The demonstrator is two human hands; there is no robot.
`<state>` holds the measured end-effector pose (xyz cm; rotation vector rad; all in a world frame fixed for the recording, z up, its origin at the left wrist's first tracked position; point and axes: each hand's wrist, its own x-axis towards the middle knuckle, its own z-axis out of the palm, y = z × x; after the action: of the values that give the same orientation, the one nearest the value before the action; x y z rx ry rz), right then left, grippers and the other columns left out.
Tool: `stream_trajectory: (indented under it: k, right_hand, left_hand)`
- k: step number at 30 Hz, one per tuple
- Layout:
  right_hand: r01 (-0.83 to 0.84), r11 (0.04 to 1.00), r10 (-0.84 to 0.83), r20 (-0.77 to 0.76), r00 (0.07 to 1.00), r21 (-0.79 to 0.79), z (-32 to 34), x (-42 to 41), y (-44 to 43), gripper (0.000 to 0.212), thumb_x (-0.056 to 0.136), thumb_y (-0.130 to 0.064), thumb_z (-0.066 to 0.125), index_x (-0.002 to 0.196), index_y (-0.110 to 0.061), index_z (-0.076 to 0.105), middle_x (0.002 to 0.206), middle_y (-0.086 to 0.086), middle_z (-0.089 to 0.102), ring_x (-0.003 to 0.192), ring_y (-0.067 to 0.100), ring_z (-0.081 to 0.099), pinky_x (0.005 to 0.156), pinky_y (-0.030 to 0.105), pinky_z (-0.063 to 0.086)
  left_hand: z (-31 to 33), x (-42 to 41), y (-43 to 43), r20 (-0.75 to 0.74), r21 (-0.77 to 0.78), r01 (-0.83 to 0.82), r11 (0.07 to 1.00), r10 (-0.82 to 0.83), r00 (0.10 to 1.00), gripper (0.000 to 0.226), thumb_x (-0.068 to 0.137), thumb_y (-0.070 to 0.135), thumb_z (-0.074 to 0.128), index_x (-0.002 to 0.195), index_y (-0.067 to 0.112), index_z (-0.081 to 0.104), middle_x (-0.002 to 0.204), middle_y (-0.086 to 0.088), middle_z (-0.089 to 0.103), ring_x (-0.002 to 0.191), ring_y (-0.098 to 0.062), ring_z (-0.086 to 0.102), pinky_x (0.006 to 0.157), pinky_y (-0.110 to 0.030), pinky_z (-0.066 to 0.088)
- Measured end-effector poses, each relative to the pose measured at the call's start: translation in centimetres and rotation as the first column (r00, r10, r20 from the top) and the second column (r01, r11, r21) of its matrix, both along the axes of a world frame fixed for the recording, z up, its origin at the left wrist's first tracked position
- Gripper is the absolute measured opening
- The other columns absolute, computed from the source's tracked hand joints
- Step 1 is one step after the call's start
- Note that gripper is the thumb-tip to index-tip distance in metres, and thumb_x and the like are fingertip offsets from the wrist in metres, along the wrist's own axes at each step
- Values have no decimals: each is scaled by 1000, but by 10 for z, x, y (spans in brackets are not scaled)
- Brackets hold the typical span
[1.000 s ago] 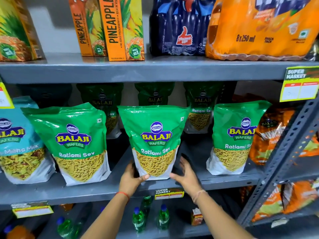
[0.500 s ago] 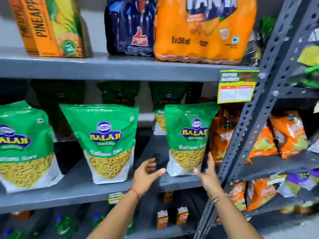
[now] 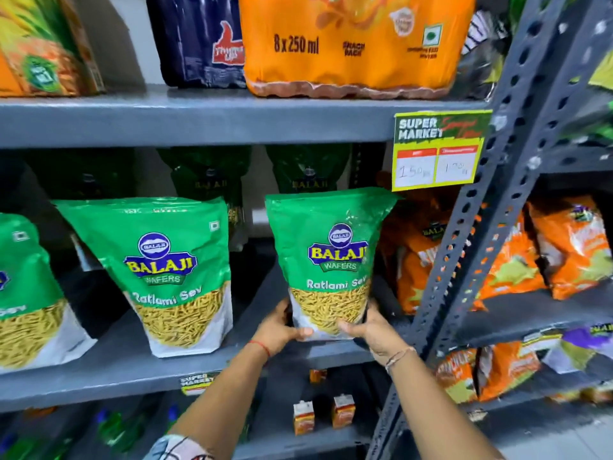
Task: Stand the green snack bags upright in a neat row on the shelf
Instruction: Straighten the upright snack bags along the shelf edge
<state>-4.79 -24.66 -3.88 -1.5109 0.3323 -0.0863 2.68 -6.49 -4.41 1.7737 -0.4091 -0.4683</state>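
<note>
**Rightmost green bag gripped at its base**

The rightmost green bag [image 3: 326, 260] is held upright at the front of the grey shelf [image 3: 116, 363], clasped low by the left hand [image 3: 282, 330] and right hand [image 3: 368, 330], fingers closed round its bottom corners. It is judged light, soft and crinkly, slippery-filmed, contents crushable; the base is best gripped. A neighbouring green bag [image 3: 169, 273] stands well apart; orange bags [image 3: 418, 260] crowd the right.

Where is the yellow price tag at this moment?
In the head view, the yellow price tag hangs from the front edge of the upper shelf, upper right, just above the green snack bag and beside the grey upright post.
</note>
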Motion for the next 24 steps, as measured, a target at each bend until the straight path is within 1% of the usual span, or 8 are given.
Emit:
stream_trajectory:
  k: [5, 8, 10, 12, 15, 17, 22, 24]
  right_hand:
    - [5, 1000, -4, 47, 999, -25, 1, 4, 19, 71, 73, 19, 62, 129, -9, 28, 127, 17, 50, 109, 20, 49, 95, 28, 40]
    - [-1, 999, 4, 68, 998, -44, 9, -1, 18, 86, 72, 15, 65, 139, -8, 16, 125, 8, 48, 102, 12, 53, 84, 15, 48]
    - [98, 993, -108, 190, 976, 63, 24, 0, 13, 88, 77, 11, 61, 144, -15, 10, 131, 0, 39, 115, 12, 46, 96, 21, 44]
    - [202, 938, -293, 335, 895, 281, 49, 10, 7, 65, 86, 4, 52, 142, -16, 24, 134, 1, 42, 121, 11, 45, 99, 28, 43]
    - [280, 846, -470, 389, 792, 453, 89, 28, 5, 28, 92, -6, 46, 118, -15, 52, 90, -12, 73, 77, -3, 67, 70, 15, 54]
    - [336, 842, -505, 398, 766, 422, 102, 39, 9, 16, 91, -5, 49, 91, -16, 61, 62, -20, 72, 61, -5, 64, 72, 22, 52]
    - [407, 837, -537, 405, 740, 367, 111, 52, 5, 25, 87, 2, 52, 76, -19, 59, 53, -23, 68, 76, 17, 55, 89, 40, 42]
    - [410, 853, -517, 417, 747, 322, 115, 54, 3, 27, 88, 3, 51, 77, -21, 57, 56, -22, 69, 79, 17, 53, 93, 42, 39]
  left_hand:
    - [1, 5, 15, 26, 45, 15, 999, -16, 1000, 72, 74, -2, 71, 135, 7, 34, 126, 3, 43, 118, -10, 39, 90, -16, 34]
    - [6, 4, 20, 24, 20, 65, 998, -65, 998, 66, 79, -3, 65, 135, 7, 32, 128, 5, 38, 117, -7, 38, 88, -10, 33]
    - [15, 5, 20, -6, -116, 21, 993, -21, 1000, 44, 85, -7, 55, 123, 11, 43, 130, 0, 43, 103, -1, 56, 83, -10, 43]
    - [27, 8, 18, 0, -268, -116, 956, 120, 993, 32, 89, -10, 44, 116, 7, 49, 125, -5, 50, 84, 6, 65, 68, -3, 49]
    - [45, 11, 13, -30, -396, -203, 895, 208, 978, 31, 91, -10, 39, 121, -7, 49, 108, -8, 64, 68, 7, 67, 60, -4, 51]
    - [54, 10, 11, -76, -435, -244, 867, 234, 969, 32, 91, -11, 39, 122, -14, 46, 118, -17, 55, 58, 8, 66, 60, -6, 52]
    - [65, 6, 7, -229, -458, -322, 828, 240, 943, 32, 92, -8, 39, 123, -15, 46, 133, -33, 47, 99, -18, 55, 79, -23, 47]
    - [66, 5, 7, -246, -459, -329, 825, 238, 940, 32, 93, -7, 39, 123, -14, 47, 132, -31, 48, 102, -22, 52, 90, -33, 45]
